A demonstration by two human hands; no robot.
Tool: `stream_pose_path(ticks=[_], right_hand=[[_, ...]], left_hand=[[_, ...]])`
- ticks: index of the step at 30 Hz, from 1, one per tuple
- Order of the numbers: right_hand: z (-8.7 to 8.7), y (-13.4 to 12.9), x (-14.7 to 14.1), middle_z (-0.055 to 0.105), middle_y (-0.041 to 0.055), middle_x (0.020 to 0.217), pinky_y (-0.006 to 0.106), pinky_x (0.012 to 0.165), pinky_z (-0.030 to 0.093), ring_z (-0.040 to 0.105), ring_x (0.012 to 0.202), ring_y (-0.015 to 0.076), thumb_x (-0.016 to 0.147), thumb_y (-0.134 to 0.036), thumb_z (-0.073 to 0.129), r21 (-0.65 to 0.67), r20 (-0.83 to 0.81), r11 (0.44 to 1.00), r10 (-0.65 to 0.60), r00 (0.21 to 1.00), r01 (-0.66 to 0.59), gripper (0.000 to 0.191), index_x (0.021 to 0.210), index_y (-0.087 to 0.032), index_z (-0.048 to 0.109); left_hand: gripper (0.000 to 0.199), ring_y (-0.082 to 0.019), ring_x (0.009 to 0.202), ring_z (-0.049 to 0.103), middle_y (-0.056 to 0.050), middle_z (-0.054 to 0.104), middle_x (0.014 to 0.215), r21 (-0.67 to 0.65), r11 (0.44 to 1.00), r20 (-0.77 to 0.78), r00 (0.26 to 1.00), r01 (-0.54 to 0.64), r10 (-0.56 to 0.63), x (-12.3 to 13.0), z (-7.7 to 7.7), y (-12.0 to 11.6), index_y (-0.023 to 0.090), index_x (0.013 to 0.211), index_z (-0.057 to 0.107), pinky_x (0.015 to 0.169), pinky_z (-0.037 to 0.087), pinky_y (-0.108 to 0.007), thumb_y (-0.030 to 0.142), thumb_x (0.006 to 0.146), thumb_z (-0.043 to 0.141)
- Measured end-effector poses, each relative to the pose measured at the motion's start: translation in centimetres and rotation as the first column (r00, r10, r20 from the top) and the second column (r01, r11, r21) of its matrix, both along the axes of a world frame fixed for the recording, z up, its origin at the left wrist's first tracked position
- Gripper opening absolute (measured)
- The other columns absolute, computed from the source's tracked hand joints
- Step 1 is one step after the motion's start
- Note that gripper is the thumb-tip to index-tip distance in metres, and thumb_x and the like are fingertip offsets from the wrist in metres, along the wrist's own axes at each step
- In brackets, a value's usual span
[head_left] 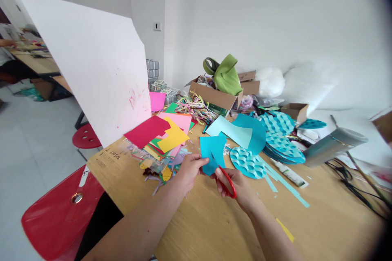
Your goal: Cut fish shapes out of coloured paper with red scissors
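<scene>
A sheet of blue paper point(211, 148) is pinched by its left edge in my left hand point(191, 168). My right hand point(237, 185) grips red-handled scissors point(229, 185), whose blades lie at the paper's lower right part. To the right, just beyond the scissors, rests a blue oval point(247, 162) with pale wavy strips on it. Behind the held sheet lie a pale blue piece of paper point(231, 131) and a larger rounded blue piece point(255, 128). Whether the blades are apart cannot be made out.
Coloured paper sheets point(147, 130) and scraps cover the table's left side beside a tall white board point(92, 57). A cardboard box point(211, 94) stands at the back. On the right are a glue tube point(290, 174), a metal cylinder point(333, 147) and black cables point(346, 175).
</scene>
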State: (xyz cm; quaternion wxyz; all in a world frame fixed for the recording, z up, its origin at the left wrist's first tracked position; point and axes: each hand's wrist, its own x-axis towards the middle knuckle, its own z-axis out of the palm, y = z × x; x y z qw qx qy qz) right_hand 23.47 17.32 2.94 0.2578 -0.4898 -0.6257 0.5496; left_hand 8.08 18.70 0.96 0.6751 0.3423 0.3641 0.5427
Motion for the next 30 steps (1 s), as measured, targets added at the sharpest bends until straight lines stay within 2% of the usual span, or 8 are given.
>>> stream_pose_path(ticks=[4,9,19,30], right_hand=[[-0.04,-0.15,-0.14,0.056,-0.0010,0.048,0.022,0.044,0.033,0.048,0.041,0.0108,0.075,-0.065,0.053,-0.003,-0.001,1.000,-0.030,1.000,0.030,0.052,0.070,-0.014,0.062],[-0.04,-0.24,-0.31,0.056,-0.0001,0.049,0.023,0.044,0.033,0.048,0.041,0.0109,0.078,-0.065,0.050,0.012,-0.027,1.000,-0.021,0.999,0.022,0.053,0.073,-0.013,0.063],[-0.04,-0.23,-0.28,0.055,-0.0014,0.047,0.023,0.043,0.034,0.048,0.040,0.0115,0.075,-0.066,0.052,0.016,-0.005,0.999,-0.042,0.999,0.042,0.052,0.072,-0.015,0.063],[0.06,-0.24,-0.21,0.052,-0.0028,0.044,0.022,0.040,0.032,0.045,0.037,0.0095,0.073,-0.062,0.058,0.003,-0.010,0.998,-0.065,0.998,0.065,0.049,0.073,-0.013,0.064]], left_hand=[[0.035,-0.010,0.049,0.049,-0.002,0.059,0.056,-0.004,1.000,0.038,0.999,0.010,-0.010,0.06,0.47,-0.24,0.012,0.062,0.061,0.053,0.037,-0.025,0.045,0.058,0.074],[0.034,-0.011,0.048,0.049,-0.001,0.057,0.054,-0.031,1.000,0.084,0.996,-0.005,0.008,0.15,0.79,-0.38,0.013,0.058,0.059,0.050,0.038,-0.025,0.041,0.053,0.078],[0.027,-0.011,0.050,0.050,-0.002,0.059,0.057,-0.032,0.999,0.094,0.996,-0.006,0.009,0.27,0.06,-0.07,0.013,0.063,0.062,0.052,0.040,-0.025,0.034,0.055,0.076],[0.026,-0.010,0.049,0.047,-0.001,0.057,0.056,-0.018,1.000,0.055,0.998,-0.015,0.016,0.12,-0.20,0.02,0.013,0.061,0.061,0.051,0.035,-0.025,0.035,0.056,0.074]])
